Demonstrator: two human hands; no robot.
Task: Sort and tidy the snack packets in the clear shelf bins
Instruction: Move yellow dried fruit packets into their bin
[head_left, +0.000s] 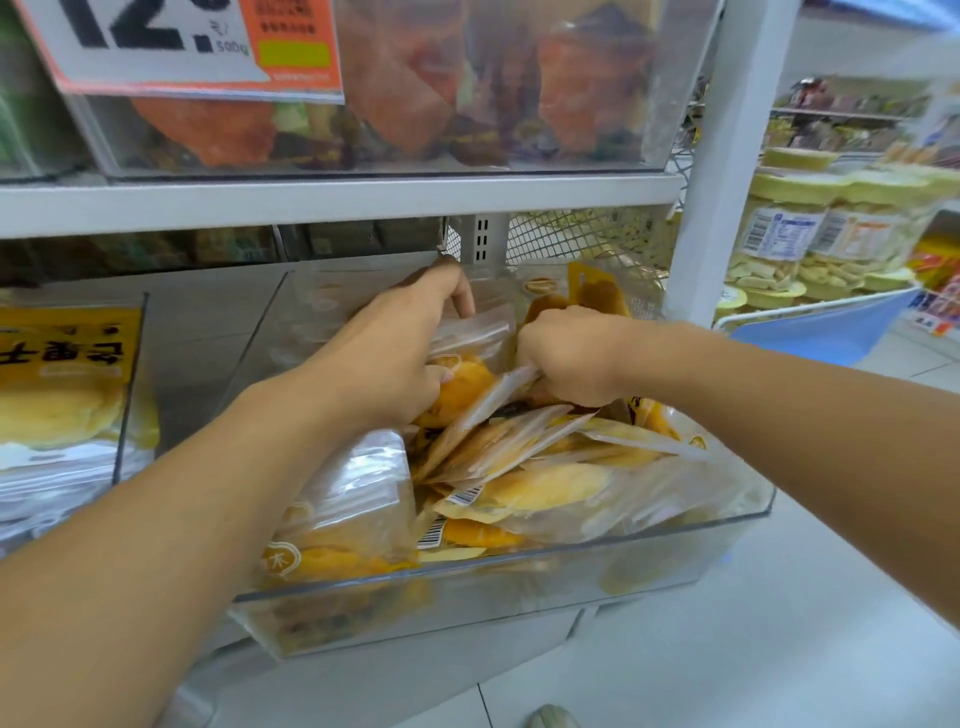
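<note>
Both hands reach into a clear bin (743, 525) on the lower shelf, which is heaped with yellow snack packets (545, 488) lying at all angles. The left hand (395, 358) grips an upright packet (467, 338) near the back of the bin, its fingers (462, 296) curled over the packet's clear top edge and the thumb against its front. The right hand (569, 358) is clenched around the top edges of several packets at the middle of the heap. Just to the left stands another bin (130, 374) holding similar yellow packets. On the shelf above, a third bin (675, 104) holds orange and dark packets behind a price sign (156, 41). Jars (810, 239) sit on a rack to the right.
</note>
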